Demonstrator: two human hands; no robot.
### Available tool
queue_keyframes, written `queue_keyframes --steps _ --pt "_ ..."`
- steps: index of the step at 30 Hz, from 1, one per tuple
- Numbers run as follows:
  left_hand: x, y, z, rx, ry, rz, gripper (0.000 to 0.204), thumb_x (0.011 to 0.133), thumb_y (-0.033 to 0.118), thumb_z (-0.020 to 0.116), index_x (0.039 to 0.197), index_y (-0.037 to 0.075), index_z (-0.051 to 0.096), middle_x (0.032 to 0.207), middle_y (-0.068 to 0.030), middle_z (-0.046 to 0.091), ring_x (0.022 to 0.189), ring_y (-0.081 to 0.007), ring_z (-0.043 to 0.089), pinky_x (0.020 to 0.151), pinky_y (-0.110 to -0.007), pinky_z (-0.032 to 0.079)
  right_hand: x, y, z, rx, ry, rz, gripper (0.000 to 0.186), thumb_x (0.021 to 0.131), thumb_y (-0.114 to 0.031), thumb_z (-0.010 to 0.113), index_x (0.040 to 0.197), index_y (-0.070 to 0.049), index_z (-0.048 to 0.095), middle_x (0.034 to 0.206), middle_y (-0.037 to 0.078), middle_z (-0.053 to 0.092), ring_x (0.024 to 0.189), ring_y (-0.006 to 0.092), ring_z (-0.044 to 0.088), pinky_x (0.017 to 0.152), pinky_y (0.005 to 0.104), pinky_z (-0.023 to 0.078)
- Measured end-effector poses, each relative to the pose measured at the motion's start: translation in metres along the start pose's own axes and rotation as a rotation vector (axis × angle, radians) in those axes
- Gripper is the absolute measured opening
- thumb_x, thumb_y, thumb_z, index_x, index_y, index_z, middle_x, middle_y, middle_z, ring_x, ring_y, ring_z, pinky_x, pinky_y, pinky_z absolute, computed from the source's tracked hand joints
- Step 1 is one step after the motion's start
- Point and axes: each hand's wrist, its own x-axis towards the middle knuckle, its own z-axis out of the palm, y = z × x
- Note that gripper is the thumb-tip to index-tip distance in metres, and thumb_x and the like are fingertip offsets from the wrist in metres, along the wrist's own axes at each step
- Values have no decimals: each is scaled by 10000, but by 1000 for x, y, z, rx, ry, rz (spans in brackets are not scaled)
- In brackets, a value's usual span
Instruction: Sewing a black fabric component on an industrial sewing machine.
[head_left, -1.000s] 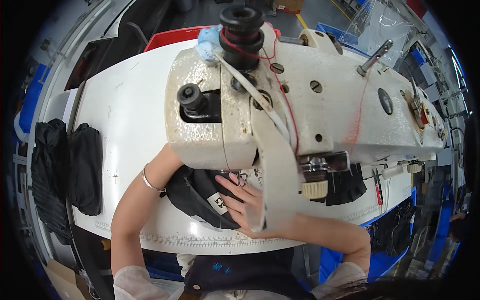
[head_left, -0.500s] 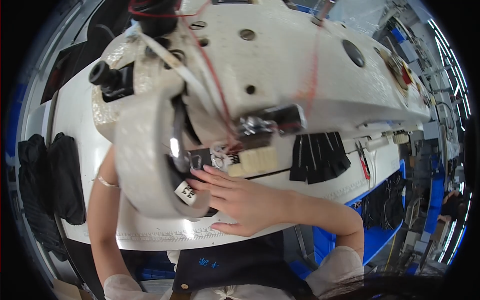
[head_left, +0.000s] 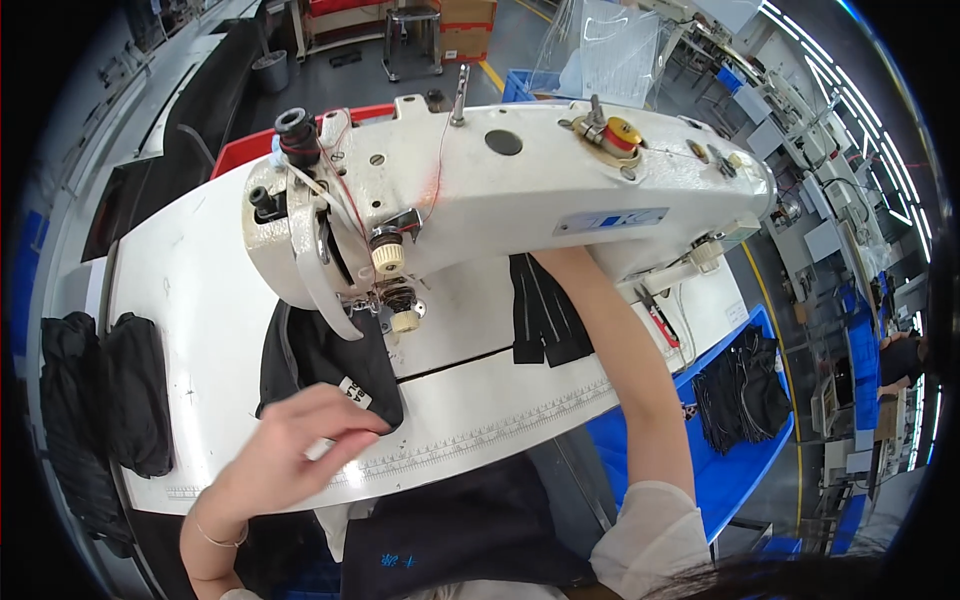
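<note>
A white sewing machine (head_left: 470,205) stands across the table. Under its needle end lies a black fabric piece (head_left: 350,360) with a small white label (head_left: 355,392) on it. My left hand (head_left: 300,445) is at the piece's near edge, fingers bent and closed on the fabric by the label. My right hand (head_left: 565,260) reaches beneath the machine's arm; its fingers are hidden behind the machine. Beside that wrist lies a stack of black strips with zippers (head_left: 545,315).
Red-handled thread snips (head_left: 660,322) lie at the table's right. A blue bin (head_left: 735,470) with black zipper pieces stands beside the table edge. Folded black fabric (head_left: 138,395) lies at the left. A ruler strip (head_left: 480,430) runs along the front edge.
My right hand has left the labelled fabric and gone far right under the machine's arm. My left hand has come out from behind the machine head to the fabric's near edge. The view has pulled back.
</note>
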Motion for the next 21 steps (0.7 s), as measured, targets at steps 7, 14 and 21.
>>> queue_keyframes --steps 7,14,21 --pt "115 -37 93 374 185 444 401 824 -56 483 1224 -78 474 1103 -228 581 986 -402 583 873 -449 472 -17 11 -1 9 -42 66 209 826 -93 515 992 -14 613 1045 201 587 1002 371 554 853 450 433" --pt "248 -79 124 334 166 -101 323 818 58 510 1129 -7 567 1120 -231 593 1082 -359 549 951 -430 430 -40 4 -52 112 -293 273 316 769 35 517 1080 1 557 1062 234 566 1007 404 542 881 467 423" --pt "235 -79 129 494 399 195 378 930 314 511 1180 35 562 1176 -180 584 1041 -363 562 908 -439 446 -55 -48 -288 802 -152 656 430 797 81 472 1218 23 538 882 114 588 775 163 573 720 243 447"
